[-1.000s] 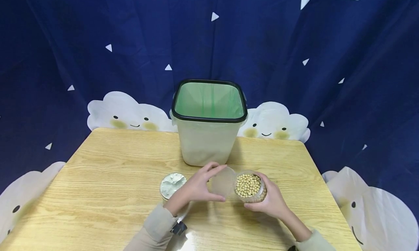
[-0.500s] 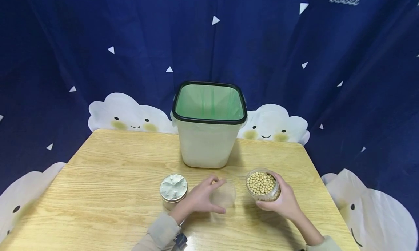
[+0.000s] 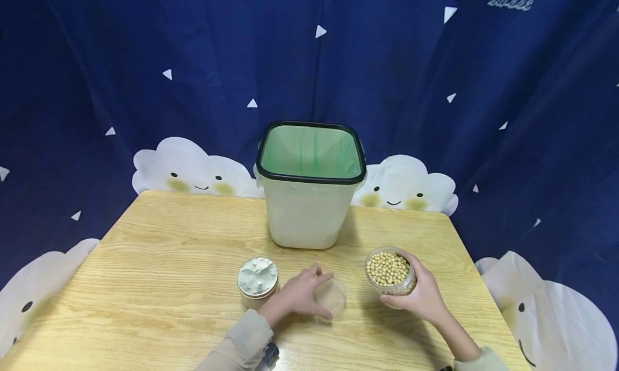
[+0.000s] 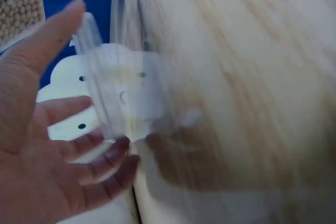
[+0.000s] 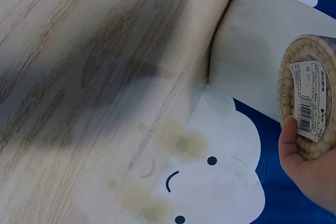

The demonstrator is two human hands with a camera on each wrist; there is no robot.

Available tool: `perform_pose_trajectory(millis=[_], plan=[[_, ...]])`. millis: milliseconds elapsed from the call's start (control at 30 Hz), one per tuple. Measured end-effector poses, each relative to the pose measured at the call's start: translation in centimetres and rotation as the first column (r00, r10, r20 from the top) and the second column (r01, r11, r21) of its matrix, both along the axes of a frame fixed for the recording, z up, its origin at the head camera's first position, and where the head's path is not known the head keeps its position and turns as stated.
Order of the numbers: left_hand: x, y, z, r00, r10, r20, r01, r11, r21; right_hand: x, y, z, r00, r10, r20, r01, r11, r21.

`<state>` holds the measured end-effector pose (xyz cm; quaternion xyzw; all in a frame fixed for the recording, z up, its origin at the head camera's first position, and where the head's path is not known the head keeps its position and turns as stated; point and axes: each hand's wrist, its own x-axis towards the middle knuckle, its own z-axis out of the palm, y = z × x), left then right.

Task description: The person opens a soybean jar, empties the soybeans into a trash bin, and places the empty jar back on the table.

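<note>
My left hand (image 3: 303, 295) holds a clear round lid (image 3: 332, 297) by its edge, low over the table. In the left wrist view the lid (image 4: 100, 77) sits between the thumb and the curled fingers. On the right, my right hand (image 3: 419, 295) grips a clear jar (image 3: 402, 289) filled to near its top with soybeans (image 3: 387, 269). The jar's open mouth faces up and tilts a little toward the left. From the right wrist the jar's base shows a white barcode label (image 5: 310, 98).
A white bin (image 3: 309, 215) with a black rim and pale green inside stands at the back middle of the wooden table (image 3: 159, 274). Left of my left hand is a round tin (image 3: 258, 278) with a pale, crumpled top. Behind hangs a dark blue curtain (image 3: 203, 54) with clouds.
My right hand has carried the jar to the right, away from the lid. The left hand has lowered the lid toward the table, and the lid now lies flatter.
</note>
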<state>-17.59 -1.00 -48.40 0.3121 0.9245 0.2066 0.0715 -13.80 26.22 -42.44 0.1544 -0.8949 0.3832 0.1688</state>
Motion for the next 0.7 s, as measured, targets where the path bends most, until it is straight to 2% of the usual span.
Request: perform_pose_trajectory(millis=[133,267,467,700], plan=[[0.1,0.2,-0.2,1.000,0.004,-0.001,-0.004,0.997,-0.081,0.0,0.0,0.1,1.000,-0.001,-0.003,0.001,1.000,0.008],[0.2,0.2,-0.1,1.000,0.014,-0.014,-0.015,0.995,-0.097,0.0,0.1,0.2,1.000,-0.011,0.003,0.011,1.000,0.014],[0.4,-0.4,1.6,0.999,0.029,-0.032,-0.028,0.999,0.022,-0.1,0.5,0.1,1.000,-0.029,0.007,0.028,1.000,0.009],[0.5,-0.8,3.8,0.999,0.021,-0.041,-0.015,0.990,0.140,-0.1,0.5,0.3,0.999,-0.049,0.012,0.049,0.999,0.017]])
